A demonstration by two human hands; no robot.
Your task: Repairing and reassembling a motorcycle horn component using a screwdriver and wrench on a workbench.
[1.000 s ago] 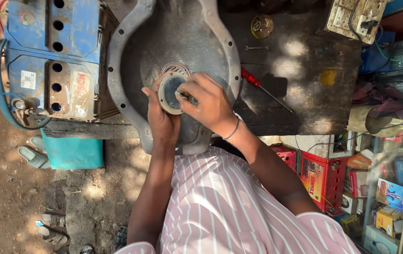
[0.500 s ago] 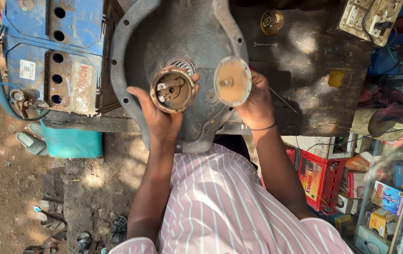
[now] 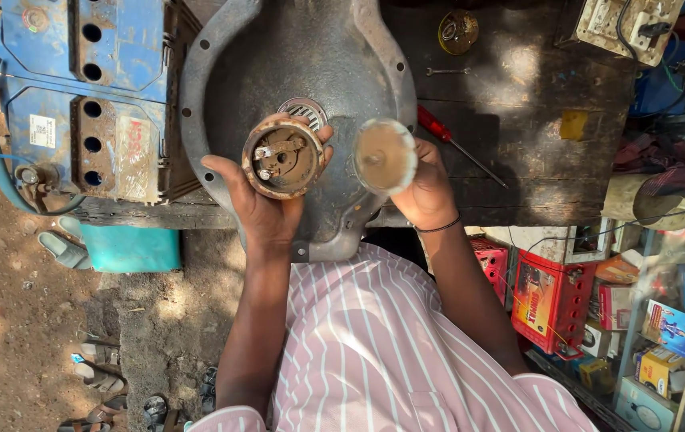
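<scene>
A dark, worn wooden table (image 3: 518, 160) is standing outdoors on sunlit dirt ground, and it is carrying a large grey metal housing (image 3: 294, 64) in front of the person. The left hand (image 3: 258, 200) is cupping a rusty round cup-shaped part (image 3: 282, 158) from below, its grip clenched around the rim, with the open face turned up toward the camera and small metal contacts showing inside. The right hand (image 3: 426, 192) is grasping a pale round cap (image 3: 385, 156) just beside the rusty part, the two pieces apart and both hovering over the housing. A red-handled screwdriver (image 3: 438, 132) is lying on the table right of the cap. A blue battery (image 3: 78, 88) is sitting at the left, and red crates (image 3: 546, 300) are standing below the table's right edge.
</scene>
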